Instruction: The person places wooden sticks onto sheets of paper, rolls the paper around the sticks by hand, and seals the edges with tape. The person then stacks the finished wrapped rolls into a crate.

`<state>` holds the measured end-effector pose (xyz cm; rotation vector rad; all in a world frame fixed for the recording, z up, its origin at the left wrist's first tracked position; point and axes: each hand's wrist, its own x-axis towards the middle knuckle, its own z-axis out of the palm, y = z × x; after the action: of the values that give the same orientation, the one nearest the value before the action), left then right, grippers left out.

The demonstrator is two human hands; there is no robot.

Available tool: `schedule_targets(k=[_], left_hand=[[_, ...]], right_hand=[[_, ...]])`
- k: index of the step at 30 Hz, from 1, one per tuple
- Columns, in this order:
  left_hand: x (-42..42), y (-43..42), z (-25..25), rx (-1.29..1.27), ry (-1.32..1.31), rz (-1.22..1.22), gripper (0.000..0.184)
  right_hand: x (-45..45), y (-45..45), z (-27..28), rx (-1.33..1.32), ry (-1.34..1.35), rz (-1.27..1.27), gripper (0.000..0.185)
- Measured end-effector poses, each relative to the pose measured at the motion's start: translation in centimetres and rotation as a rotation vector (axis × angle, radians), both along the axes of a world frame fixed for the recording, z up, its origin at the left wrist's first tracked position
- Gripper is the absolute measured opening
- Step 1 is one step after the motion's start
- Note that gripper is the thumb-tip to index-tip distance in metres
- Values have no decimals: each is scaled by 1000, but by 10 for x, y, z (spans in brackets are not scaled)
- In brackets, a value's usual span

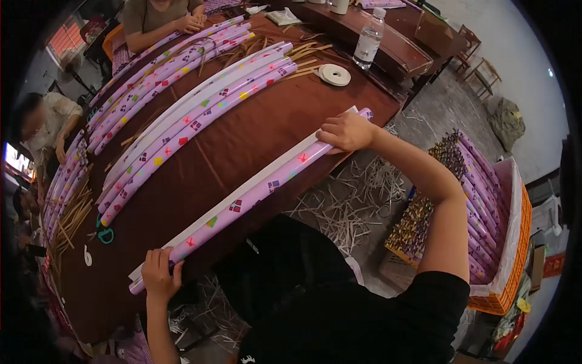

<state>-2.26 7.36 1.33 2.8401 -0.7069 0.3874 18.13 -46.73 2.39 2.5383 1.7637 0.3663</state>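
Observation:
A long purple patterned roll (254, 197) with a white strip along its far side lies slantwise at the near edge of the brown table (200, 164). My left hand (160, 274) is wrapped round its lower left end, thumb on the near side. At the upper right end my right hand (347, 132) closes over the roll, with the tip showing beyond the fingers. Farther back, several similar rolls (200, 124) lie side by side. Green-handled scissors (105, 234) rest by their lower ends.
A tape roll (334, 74) and a water bottle (368, 41) are at the back right. An orange crate (518, 242) of bundled rolls stands on the floor at right. Paper strips (345, 200) litter the floor. Two other people sit across the table and at far left.

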Motion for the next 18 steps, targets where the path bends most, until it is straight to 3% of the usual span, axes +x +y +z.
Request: schedule_targets(k=[6, 13, 18], left_hand=[[-2, 2, -12, 62, -159, 0, 45], [8, -5, -8, 145, -238, -10, 55], [17, -12, -6, 131, -235, 6, 55]], right_hand=[[-1, -2, -12, 4, -286, -18, 36], [6, 2, 0, 120, -101, 28, 45], [21, -9, -6, 58, -151, 38, 39]])
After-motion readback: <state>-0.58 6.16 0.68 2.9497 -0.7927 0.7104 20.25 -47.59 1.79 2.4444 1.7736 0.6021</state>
